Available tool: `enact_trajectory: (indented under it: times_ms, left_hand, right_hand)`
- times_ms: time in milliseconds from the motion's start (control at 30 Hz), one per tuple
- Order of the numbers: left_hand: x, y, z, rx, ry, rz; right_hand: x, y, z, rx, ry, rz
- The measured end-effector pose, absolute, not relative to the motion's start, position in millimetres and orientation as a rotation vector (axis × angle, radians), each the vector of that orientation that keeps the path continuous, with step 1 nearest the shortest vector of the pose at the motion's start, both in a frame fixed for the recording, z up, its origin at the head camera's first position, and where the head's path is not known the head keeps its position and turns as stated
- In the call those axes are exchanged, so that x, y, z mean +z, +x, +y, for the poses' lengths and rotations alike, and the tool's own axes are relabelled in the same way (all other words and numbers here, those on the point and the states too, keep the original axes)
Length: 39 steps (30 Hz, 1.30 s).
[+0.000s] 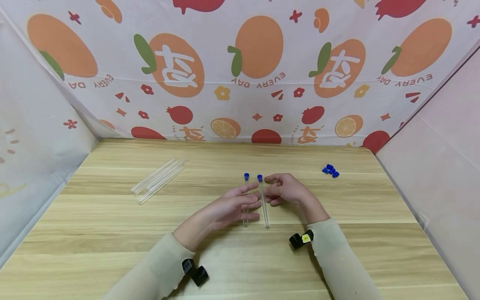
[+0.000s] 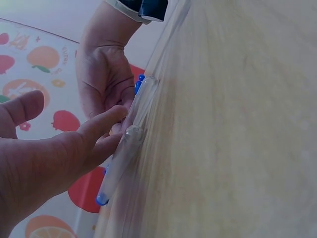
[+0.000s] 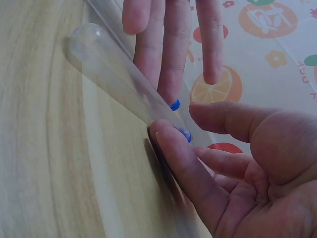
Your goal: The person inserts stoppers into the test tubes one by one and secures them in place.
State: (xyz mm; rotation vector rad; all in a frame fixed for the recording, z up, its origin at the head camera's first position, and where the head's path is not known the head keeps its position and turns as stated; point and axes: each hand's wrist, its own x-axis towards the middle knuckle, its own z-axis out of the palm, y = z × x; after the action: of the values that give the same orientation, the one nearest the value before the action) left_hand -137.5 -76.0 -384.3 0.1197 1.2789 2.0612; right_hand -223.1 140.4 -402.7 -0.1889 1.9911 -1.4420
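Two clear test tubes with blue caps lie side by side on the tabletop in the head view. My left hand (image 1: 230, 205) reaches across the left tube (image 1: 245, 222), its fingers spread and extended with their tips close to the right tube (image 1: 265, 213). On the other side of that tube is my right hand (image 1: 290, 191), fingers loosely bent, thumb and fingers apart. In the right wrist view a fingertip (image 3: 166, 134) of it overlaps the tube near its blue cap (image 3: 185, 134). Neither hand grips a tube. The left tube's middle is hidden behind my left fingers.
Several uncapped clear tubes (image 1: 159, 180) lie together at the left of the wooden table (image 1: 112, 250). A small cluster of loose blue caps (image 1: 331, 170) sits at the right. A fruit-print cloth (image 1: 210, 104) hangs behind the table, with pale cloth at both sides.
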Motion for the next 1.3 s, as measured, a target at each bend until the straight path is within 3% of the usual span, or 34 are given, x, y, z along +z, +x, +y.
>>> enact_trajectory:
  times_ms: [500, 933, 1300]
  left_hand:
    - [-374, -138, -84, 2.060, 0.193, 1.378]
    - [-350, -152, -131, 1.909, 0.318, 2.347]
    - [-349, -167, -186, 1.414, 0.253, 2.993]
  right_hand:
    - [-397, -225, 148, -1.388, -0.207, 2.033]
    - [-387, -236, 190, -1.149, -0.269, 2.648]
    - [-384, -244, 222, -1.082, -0.181, 2.966]
